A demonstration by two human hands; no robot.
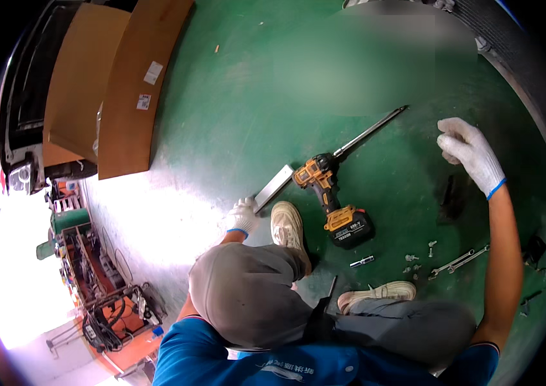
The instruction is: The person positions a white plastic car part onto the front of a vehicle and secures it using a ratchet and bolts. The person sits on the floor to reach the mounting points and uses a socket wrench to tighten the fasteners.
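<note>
My left hand [242, 215], in a white knit glove, closes on the lower end of a flat silver-white bar [274, 188] beside my shoe. The bar's far end reaches close to a yellow-and-black cordless impact wrench [317, 172], which lies on the floor with its black battery toward me. A long metal extension [369, 133] points away from its head to the upper right. My right hand [472, 154], also gloved, is held out at the right over the floor. Its fingers are half curled and apart from the thumb, and nothing shows in them.
On the green floor lie a chrome socket [362, 261], several bolts [411, 258], combination wrenches [460, 261] and a dark stain or part [451, 199]. Cardboard [128, 96] stands at the upper left. A cluttered tool cart [93, 264] is at the left. The upper right is blurred.
</note>
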